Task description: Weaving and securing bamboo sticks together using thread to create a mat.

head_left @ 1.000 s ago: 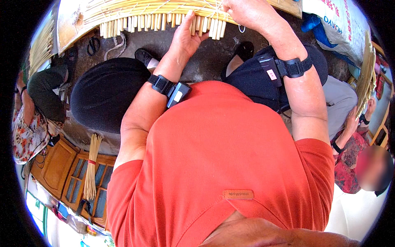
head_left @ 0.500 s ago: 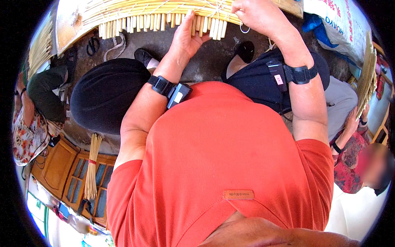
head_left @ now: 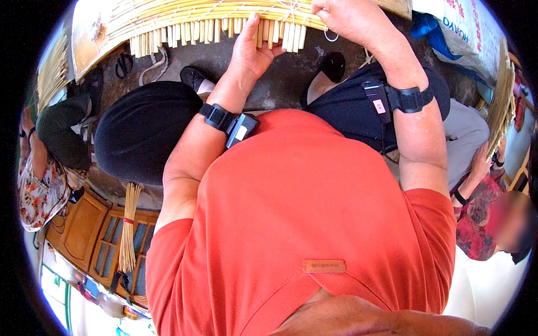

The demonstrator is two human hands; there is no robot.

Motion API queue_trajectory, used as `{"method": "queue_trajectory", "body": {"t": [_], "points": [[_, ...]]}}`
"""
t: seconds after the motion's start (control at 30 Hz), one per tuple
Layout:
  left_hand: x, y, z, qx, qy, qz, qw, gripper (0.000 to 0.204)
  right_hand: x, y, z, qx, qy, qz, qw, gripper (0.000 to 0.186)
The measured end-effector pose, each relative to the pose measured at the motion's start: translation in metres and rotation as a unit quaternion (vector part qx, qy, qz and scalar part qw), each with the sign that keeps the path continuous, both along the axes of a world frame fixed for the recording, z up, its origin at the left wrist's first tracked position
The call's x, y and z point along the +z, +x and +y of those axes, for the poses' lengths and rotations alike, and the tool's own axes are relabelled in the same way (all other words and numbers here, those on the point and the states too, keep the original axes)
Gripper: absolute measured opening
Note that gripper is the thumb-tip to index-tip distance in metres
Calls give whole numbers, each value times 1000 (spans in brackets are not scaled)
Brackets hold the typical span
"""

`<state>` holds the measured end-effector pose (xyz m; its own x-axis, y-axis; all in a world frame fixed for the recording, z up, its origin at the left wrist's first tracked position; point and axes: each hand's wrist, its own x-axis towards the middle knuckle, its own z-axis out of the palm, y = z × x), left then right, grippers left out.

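A mat of pale yellow stalks [head_left: 185, 14], bound with crossing white string, lies at the top of the view, its cut ends in a row along the near edge. My left hand [head_left: 252, 56] grips this edge, thumb up against the stalk ends and fingers partly hidden beneath. At the mat's right part my right hand [head_left: 344, 19] is closed in a pinch over the stalks. A loop of white string [head_left: 331, 37] hangs just below its fingers; the fingertips are partly hidden. Both of my forearms wear black straps with small devices.
One person [head_left: 45, 185] sits at the left beside more stalks [head_left: 53, 78]; another person [head_left: 476, 207] at the right holds a stalk bundle [head_left: 501, 101]. A white sack [head_left: 468, 39] stands top right. Scissors [head_left: 124, 65] lie on the floor; tied stalks [head_left: 128, 229] lean on a wooden cabinet [head_left: 78, 229].
The mat and both hands appear slightly farther left and higher in the picture. The grip of the left hand and the pinch of the right look the same.
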<state>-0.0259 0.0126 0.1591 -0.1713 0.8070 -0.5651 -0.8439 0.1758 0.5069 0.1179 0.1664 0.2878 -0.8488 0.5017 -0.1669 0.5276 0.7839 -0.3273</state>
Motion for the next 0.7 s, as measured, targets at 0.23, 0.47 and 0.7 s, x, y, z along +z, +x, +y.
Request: {"method": "queue_trajectory", "body": {"t": [0.23, 0.47, 0.7], "points": [[-15, -5, -1, -16, -2, -16, 1000, 52, -3, 0, 1, 25, -16, -6, 1000, 16], [-27, -8, -3, -20, 4, -6, 1000, 53, -4, -1, 0, 15, -10, -7, 1000, 17], [-9, -1, -2, -9, 6, 19, 1000, 55, 4, 2, 6, -21, -46, -6, 999, 19]]}}
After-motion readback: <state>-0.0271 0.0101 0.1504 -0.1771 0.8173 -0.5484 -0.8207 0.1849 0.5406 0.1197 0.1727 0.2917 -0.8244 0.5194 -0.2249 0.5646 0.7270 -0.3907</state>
